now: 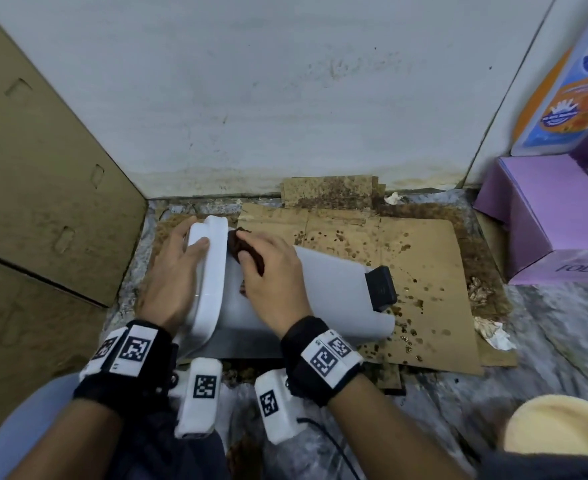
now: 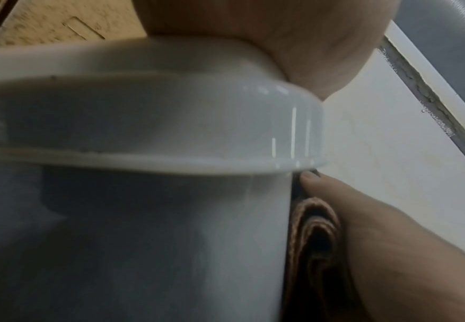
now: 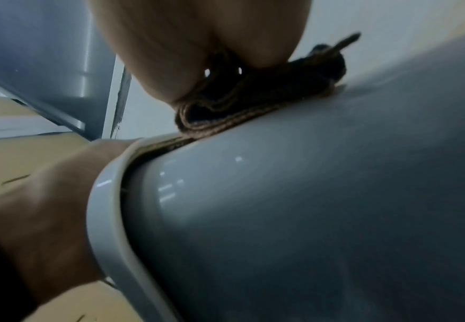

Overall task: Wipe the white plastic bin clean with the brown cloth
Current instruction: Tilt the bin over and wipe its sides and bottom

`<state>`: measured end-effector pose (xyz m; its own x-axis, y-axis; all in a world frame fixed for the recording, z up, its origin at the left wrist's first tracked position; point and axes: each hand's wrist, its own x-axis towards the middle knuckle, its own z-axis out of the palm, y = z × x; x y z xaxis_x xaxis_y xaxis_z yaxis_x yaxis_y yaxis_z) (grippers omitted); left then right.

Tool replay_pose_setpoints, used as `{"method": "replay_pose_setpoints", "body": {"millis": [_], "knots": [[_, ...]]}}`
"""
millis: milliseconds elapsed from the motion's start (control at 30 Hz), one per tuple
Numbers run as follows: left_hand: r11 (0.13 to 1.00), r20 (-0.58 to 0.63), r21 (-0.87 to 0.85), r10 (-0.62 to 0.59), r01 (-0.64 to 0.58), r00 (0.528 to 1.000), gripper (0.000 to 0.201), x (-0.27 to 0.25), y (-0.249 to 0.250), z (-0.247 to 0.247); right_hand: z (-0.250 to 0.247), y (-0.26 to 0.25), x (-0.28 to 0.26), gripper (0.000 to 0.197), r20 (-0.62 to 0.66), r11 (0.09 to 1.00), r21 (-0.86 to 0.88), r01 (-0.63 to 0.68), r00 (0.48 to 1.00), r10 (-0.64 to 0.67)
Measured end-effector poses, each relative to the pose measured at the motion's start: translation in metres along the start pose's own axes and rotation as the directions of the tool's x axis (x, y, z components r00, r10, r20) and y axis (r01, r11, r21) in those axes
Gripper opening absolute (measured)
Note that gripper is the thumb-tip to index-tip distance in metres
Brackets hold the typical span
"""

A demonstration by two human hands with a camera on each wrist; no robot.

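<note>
The white plastic bin (image 1: 337, 289) lay sideways on stained cardboard (image 1: 441, 317), left hand (image 1: 174, 271) clasping its lid end, right hand (image 1: 271, 275) gripping the brown cloth (image 1: 237, 244) against its wall; a hard stroke might have rolled it into the stains.

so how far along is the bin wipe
Mid-wipe. Done: the white bin lies on its side on the stained cardboard, and its upturned side looks unmarked. In hand: the left hand grips the lid end while the right hand presses the folded brown cloth against the side beside the lid. Left: the end by the black pedal and the faces turned away, which are hidden.
</note>
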<state>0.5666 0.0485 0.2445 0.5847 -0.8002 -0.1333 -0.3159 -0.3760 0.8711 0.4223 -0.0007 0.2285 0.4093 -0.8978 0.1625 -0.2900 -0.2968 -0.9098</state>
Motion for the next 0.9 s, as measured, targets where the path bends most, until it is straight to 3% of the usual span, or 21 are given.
{"method": "replay_pose_setpoints", "body": {"millis": [200, 333, 533, 633, 733, 800, 900], "knots": [[0.999, -0.004, 0.017, 0.039, -0.039, 0.999, 0.062, -0.002, 0.001, -0.003, 0.007, 0.019, 0.018, 0.034, 0.012, 0.978, -0.201, 0.058, 0.998, -0.056], [0.997, -0.006, 0.049, 0.067, -0.067, 0.998, 0.054, -0.001, -0.002, -0.006, -0.006, 0.040, 0.029, 0.032, 0.037, 0.976, -0.214, -0.047, 0.998, 0.056], [0.999, 0.001, 0.021, 0.025, -0.025, 1.000, 0.065, 0.001, -0.003, -0.009, -0.048, 0.085, 0.013, 0.032, -0.073, 0.907, -0.295, -0.302, 0.953, 0.293], [0.999, 0.006, 0.033, 0.033, -0.033, 0.999, 0.068, 0.001, -0.002, -0.008, -0.076, 0.093, 0.008, 0.026, -0.190, 0.878, -0.173, -0.447, 0.889, 0.416], [0.999, 0.021, 0.043, 0.016, -0.017, 1.000, 0.078, 0.000, 0.003, -0.008, -0.099, 0.086, 0.017, 0.016, -0.175, 0.835, 0.098, -0.541, 0.817, 0.550], [1.000, 0.042, 0.020, 0.019, -0.020, 0.999, 0.078, -0.001, 0.008, -0.006, -0.110, 0.072, 0.029, 0.017, -0.123, 0.824, 0.209, -0.526, 0.822, 0.556], [0.997, 0.062, 0.036, 0.060, -0.062, 0.996, 0.064, -0.001, 0.020, -0.001, -0.122, 0.038, 0.046, 0.027, -0.027, 0.864, 0.226, -0.449, 0.884, 0.466]]}}
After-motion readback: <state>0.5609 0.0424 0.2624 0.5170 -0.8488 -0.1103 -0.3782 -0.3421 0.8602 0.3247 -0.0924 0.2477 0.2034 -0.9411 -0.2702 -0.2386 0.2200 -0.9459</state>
